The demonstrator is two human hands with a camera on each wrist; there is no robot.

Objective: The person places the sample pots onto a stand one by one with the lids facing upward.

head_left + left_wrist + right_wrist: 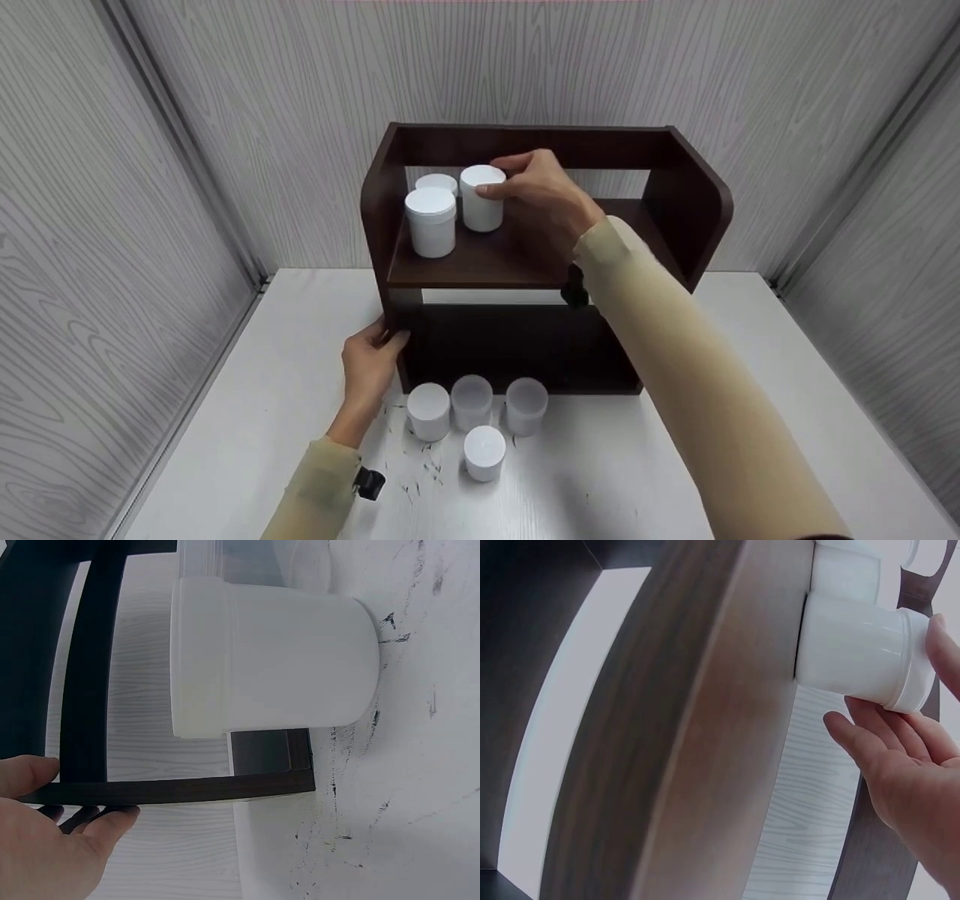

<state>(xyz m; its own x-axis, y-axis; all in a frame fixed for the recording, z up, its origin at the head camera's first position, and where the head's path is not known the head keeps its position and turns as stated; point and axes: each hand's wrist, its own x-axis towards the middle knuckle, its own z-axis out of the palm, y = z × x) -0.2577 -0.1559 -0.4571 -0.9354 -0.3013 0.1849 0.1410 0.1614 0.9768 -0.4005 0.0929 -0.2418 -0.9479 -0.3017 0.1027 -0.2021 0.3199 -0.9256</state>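
Head view puts a white cylindrical lidded plastic jar upright on, or just above, the upper shelf of a dark brown wooden rack, its lid pinched between thumb and fingers of the right hand. Setting it down appears to be the step in hand; the next move calls for seating the base flat, then spreading the fingers without nudging the front white jar or rear white jar beside it. The left hand, thumb and fingers closed about the rack's side panel, seems to steady it. Below, two white lidded tubs and two translucent cups stand on the white bench.
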